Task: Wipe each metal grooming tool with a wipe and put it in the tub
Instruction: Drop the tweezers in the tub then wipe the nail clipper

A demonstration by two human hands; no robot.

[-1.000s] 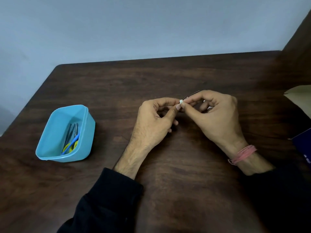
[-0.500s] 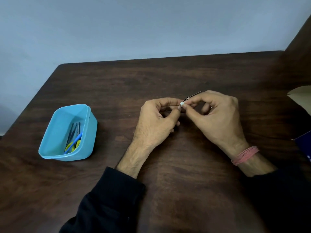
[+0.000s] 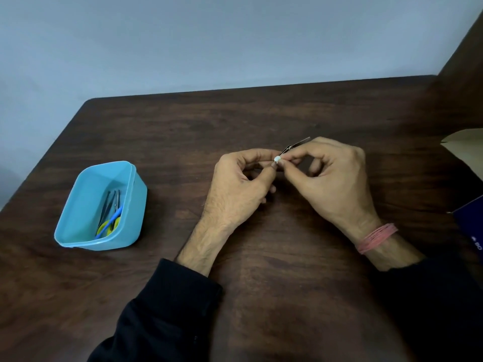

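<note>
Several tools already lie in the blue tub [image 3: 78, 205], while well right of it the right hand [image 3: 337, 178] pinches a slim metal tool [image 3: 295, 147] against the left hand's [image 3: 240, 184] pinched white wipe [image 3: 277, 159], cleaning seemingly unfinished.

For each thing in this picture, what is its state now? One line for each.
Tub: upright, open, some tools already inside.
Metal tool: pinched by the right hand, above the table.
Wipe: small white wad, pinched by the left hand against the tool.
</note>
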